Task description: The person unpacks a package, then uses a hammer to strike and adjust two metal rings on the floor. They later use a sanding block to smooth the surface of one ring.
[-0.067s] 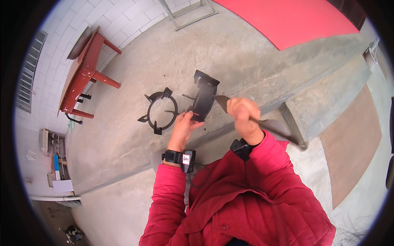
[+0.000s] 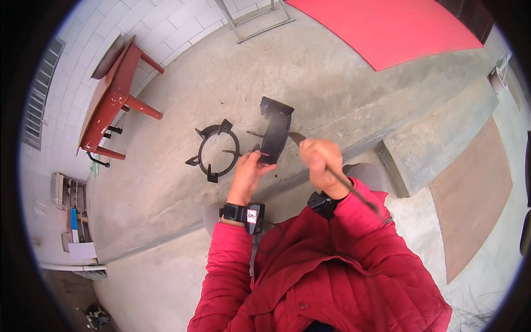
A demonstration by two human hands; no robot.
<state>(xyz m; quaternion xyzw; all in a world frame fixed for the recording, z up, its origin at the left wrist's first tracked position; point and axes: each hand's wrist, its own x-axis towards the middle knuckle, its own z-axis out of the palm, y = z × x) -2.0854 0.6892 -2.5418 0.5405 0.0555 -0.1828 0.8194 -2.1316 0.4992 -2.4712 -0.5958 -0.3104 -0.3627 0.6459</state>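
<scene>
My left hand [image 2: 248,176] grips the lower end of a black metal stove ring [image 2: 277,135], a curved band with prongs, tilted up on its edge. My right hand [image 2: 323,165] is closed around a long, thin dark metal tool [image 2: 358,192]; its exact kind I cannot make out. The tool's flat tip reaches the outer side of the band, and its back end points down over my right sleeve. Left of the held piece, a second black stove ring [image 2: 209,131] with several prongs lies flat on the concrete.
A worn red wooden table [image 2: 118,94] stands at the left by the white wall. Far right lies a red mat [image 2: 387,33]. A low concrete block [image 2: 442,146] is right of my hands, with a brown board [image 2: 475,193] beyond it. A floor ledge crosses in front of me.
My right hand has shifted slightly left and down. The back end of the tool has swung down toward my right sleeve. My left hand and the held stove ring have barely moved.
</scene>
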